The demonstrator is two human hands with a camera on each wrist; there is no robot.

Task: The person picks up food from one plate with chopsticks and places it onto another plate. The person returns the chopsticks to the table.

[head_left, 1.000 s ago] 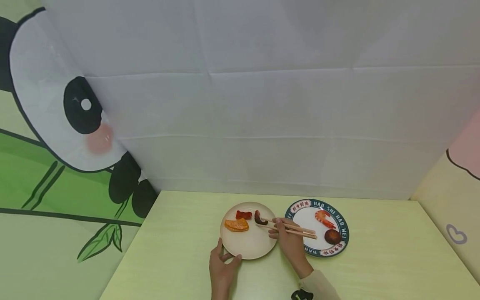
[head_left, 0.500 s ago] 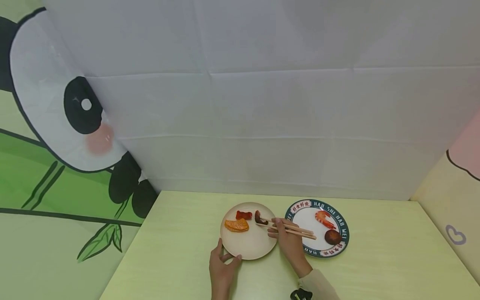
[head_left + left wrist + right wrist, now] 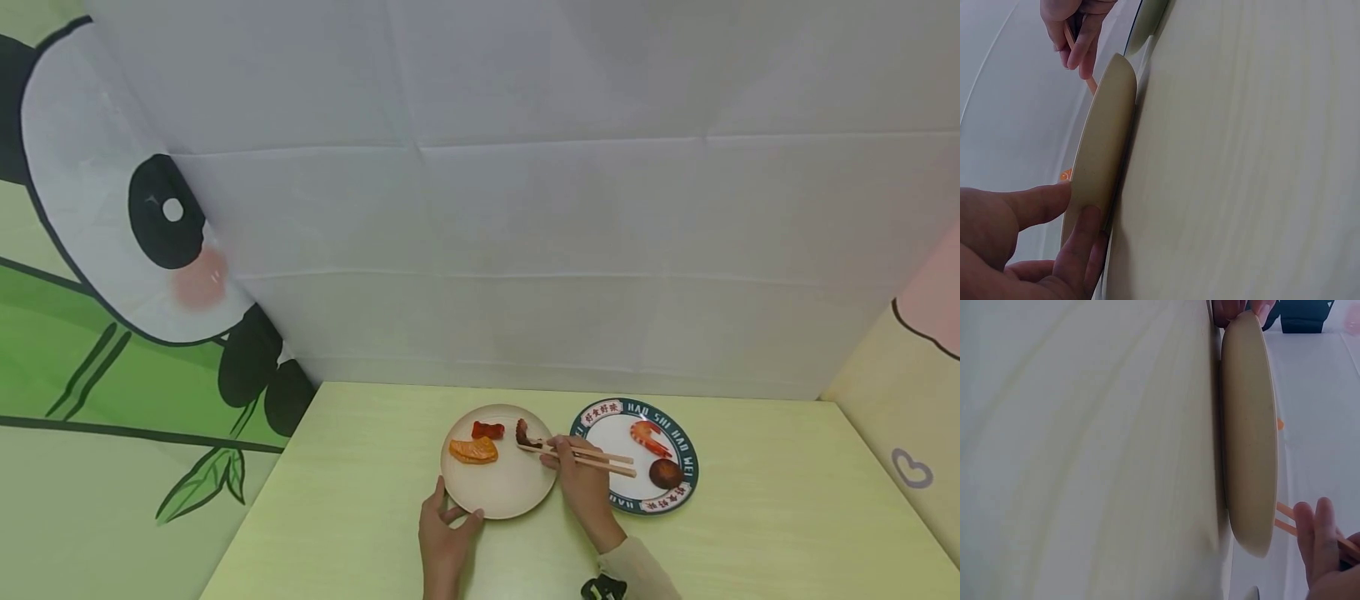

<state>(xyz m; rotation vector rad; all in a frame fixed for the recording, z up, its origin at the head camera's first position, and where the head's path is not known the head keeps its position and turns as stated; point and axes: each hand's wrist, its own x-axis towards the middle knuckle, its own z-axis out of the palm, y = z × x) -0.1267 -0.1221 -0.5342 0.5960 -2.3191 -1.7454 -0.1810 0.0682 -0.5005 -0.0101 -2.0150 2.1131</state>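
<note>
My right hand (image 3: 583, 487) holds a pair of wooden chopsticks (image 3: 611, 464), which reach leftward over the cream plate (image 3: 502, 492). At their tips is a curved dark brown and reddish food piece (image 3: 522, 435), over the plate's right side. My left hand (image 3: 447, 537) grips the plate's near-left edge; in the left wrist view its thumb (image 3: 1044, 205) is at the rim and its fingers (image 3: 1079, 244) lie against the outer side. An orange slice-like piece (image 3: 473, 451) and a small red piece (image 3: 488, 430) lie on the plate's left half.
Right of the cream plate is a white plate with a dark green lettered rim (image 3: 688, 454). It bears a shrimp (image 3: 649, 437) and a round brown mushroom-like cap (image 3: 665, 473). Both plates stand on a pale yellow table (image 3: 780, 500), with a white sheet (image 3: 555, 250) hanging behind it.
The chopsticks and the dark curved piece at their tips have shifted slightly to the right over the cream plate. My left hand and both plates stay in place.
</note>
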